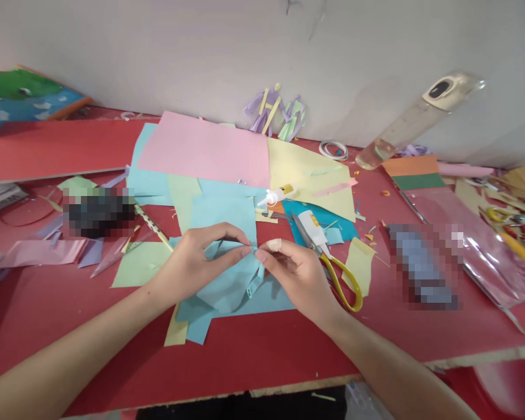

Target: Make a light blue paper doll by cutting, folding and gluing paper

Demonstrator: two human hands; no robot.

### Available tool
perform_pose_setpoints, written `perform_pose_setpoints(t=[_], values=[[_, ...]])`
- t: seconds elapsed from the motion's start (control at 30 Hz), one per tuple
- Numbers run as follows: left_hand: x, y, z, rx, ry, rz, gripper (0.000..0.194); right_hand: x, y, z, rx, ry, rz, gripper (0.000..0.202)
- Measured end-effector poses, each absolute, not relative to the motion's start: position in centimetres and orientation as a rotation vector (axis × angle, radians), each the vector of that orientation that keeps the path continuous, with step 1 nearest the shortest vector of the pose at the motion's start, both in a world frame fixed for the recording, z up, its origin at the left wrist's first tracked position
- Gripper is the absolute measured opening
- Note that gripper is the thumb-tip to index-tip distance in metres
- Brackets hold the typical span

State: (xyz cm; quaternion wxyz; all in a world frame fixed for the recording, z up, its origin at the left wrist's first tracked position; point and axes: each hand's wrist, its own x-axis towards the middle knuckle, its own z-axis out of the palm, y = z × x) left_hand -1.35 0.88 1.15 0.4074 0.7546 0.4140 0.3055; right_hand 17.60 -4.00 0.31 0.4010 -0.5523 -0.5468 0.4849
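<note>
Nearest, on the red worktop (pixel 245 356), the left hand (pixel 203 256) and right hand (pixel 295 271) each pinch in a closed fingertip grip the light blue paper piece (pixel 254 283), with yellow-handled scissors (pixel 352 291) beside the right hand and pink paper (pixel 210 149) beyond.

Red table (pixel 254 367), blue, pink (pixel 210 146) and yellow paper sheets (pixel 308 169), yellow-handled scissors (pixel 343 280), clear bottle (pixel 391 137)

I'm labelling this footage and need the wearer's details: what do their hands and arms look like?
Both forearms are bare as far as they show, with no sleeves, watch or bracelet. The left hand has no glove or ring in sight. The right hand is ungloved too, with what looks like a pale plaster around one finger.
</note>
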Motion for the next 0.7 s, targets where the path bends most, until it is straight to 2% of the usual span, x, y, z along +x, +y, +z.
perform_pose_setpoints(t=[0.33, 0.7], values=[[-1.60, 0.69, 0.70, 2.189, 0.852, 0.960, 0.006, 17.70, -4.02, -0.07, -1.368, -1.347, 1.245, 0.021], [-1.28, 0.80, 1.30, 1.622, 0.948, 0.755, 0.013, 17.54, -4.07, 0.47, -1.393, -1.381, 1.197, 0.021]])
